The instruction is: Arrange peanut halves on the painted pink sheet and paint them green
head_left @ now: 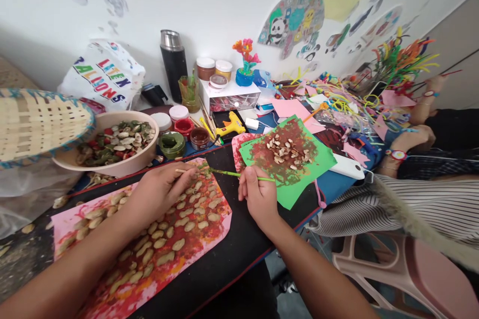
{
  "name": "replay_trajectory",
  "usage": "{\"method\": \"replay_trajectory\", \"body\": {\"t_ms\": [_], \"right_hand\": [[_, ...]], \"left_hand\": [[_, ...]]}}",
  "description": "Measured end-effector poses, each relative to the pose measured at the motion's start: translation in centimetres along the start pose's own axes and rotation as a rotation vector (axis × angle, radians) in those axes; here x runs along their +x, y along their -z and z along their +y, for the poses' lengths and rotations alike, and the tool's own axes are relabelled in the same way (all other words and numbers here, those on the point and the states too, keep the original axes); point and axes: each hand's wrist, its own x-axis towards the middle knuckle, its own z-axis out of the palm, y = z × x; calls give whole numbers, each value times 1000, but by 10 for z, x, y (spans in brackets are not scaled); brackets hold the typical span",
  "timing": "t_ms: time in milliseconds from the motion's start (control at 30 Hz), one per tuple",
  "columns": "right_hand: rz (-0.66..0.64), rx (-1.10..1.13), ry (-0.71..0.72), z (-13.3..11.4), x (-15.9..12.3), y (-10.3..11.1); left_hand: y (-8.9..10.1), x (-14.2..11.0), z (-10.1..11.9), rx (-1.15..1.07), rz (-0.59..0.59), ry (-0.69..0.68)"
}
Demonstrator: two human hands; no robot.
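My right hand (pixel 258 197) grips a thin green paintbrush (pixel 225 173), its paint-smeared tip pointing left. My left hand (pixel 160 192) is closed in a pinch, and a thin pale stick (pixel 180 170) pokes out from its fingertips close to the brush tip. What sits at the stick's other end is too small to make out. Below both hands lies a pink sheet (pixel 224 224) smeared with red and orange paint, with many peanut shells (pixel 178 244) spread over it. Open jars of green paint (pixel 171 145), red paint (pixel 184 127) and brown paint (pixel 199 138) stand beyond my hands.
A tub (pixel 112 165) of painted shells stands left, under a woven basket (pixel 45 124). Green paper (pixel 288 194) with shells lies right. A yellow glue gun (pixel 232 123), black flask (pixel 174 67) and craft scraps are behind. Another person's arms (pixel 404 147) rest at right.
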Motion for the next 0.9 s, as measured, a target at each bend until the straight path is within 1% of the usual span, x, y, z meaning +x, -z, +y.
{"method": "replay_trajectory", "body": {"t_ms": [133, 267, 400, 633, 900], "right_hand": [[-12, 0, -7, -1, -2, 3], [-33, 13, 6, -1, -4, 0], [-58, 4, 27, 0, -5, -2], [-44, 8, 20, -1, -2, -3], [-64, -19, 10, -3, -1, -3]], "left_hand": [[-1, 0, 0, -5, -2, 5], [-1, -1, -1, -9, 5, 12], [-1, 0, -1, -2, -11, 10], [-2, -1, -1, -15, -10, 17], [1, 0, 0, -21, -29, 32]]}}
